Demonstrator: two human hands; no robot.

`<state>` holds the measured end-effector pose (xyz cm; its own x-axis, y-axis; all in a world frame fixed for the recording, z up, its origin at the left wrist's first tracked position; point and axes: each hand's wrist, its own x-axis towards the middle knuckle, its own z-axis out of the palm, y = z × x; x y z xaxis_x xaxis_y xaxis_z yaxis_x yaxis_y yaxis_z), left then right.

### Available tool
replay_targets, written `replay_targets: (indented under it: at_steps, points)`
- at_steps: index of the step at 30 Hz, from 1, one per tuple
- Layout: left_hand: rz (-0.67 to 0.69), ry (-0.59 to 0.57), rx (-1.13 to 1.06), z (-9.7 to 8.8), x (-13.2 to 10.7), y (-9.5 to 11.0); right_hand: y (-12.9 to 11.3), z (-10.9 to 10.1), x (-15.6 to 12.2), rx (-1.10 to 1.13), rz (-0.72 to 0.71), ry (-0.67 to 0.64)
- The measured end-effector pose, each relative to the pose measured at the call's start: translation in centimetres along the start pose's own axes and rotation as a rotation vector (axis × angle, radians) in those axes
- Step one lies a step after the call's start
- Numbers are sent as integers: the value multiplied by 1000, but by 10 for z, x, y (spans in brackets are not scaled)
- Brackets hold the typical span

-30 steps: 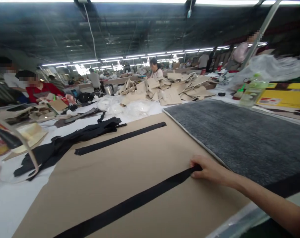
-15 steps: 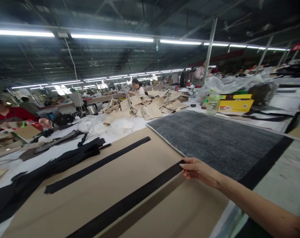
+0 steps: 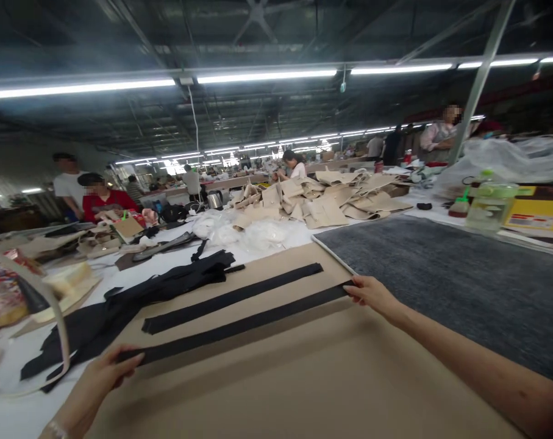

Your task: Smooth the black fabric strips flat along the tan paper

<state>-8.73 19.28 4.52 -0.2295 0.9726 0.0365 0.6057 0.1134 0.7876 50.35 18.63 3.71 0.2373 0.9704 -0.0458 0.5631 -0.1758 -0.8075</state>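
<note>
A long black fabric strip (image 3: 244,325) is stretched between my two hands, a little above a tan sheet (image 3: 303,384) that carries its shadow. My left hand (image 3: 103,379) pinches the strip's near left end between thumb and fingers. At the far right end, my right hand (image 3: 370,294) is closed on the strip, beside the edge of a dark grey board (image 3: 468,286). Another stack of black strips (image 3: 235,297) lies on the tan sheet just beyond, roughly parallel to the held one.
Black cloth pieces (image 3: 157,299) lie left of the strips. Behind are clear plastic bags (image 3: 239,230) and a heap of tan pieces (image 3: 322,198). A bottle of liquid (image 3: 490,204) and a yellow box (image 3: 539,207) stand at right. A co-worker in red (image 3: 107,198) sits at left.
My left hand has come into view, holding the strip's left end. The strip has moved toward the stack of strips, and the view has turned left.
</note>
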Motion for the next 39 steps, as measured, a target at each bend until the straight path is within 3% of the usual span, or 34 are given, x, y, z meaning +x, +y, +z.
replay_targets:
  at_steps: [8,15,20,26,33,36,39]
  points:
    - [24,119,182,13,94,1,-32,32,95,-455,11,82]
    - [40,161,399,38,121,-10,-25,58,122,-602,69,120]
    - [93,169,478,55,116,-16,-14,67,124,-620,69,145]
    - [121,265,537,61,104,-16,-5,73,122,-534,29,241]
    - [33,397,442,59,84,5,-8,65,115,-271,-112,388]
    - [85,385,342,55,60,33,-27,52,87,-144,-189,348]
    - [228,232,182,49,5,62,-43,38,29,-17,-304,175]
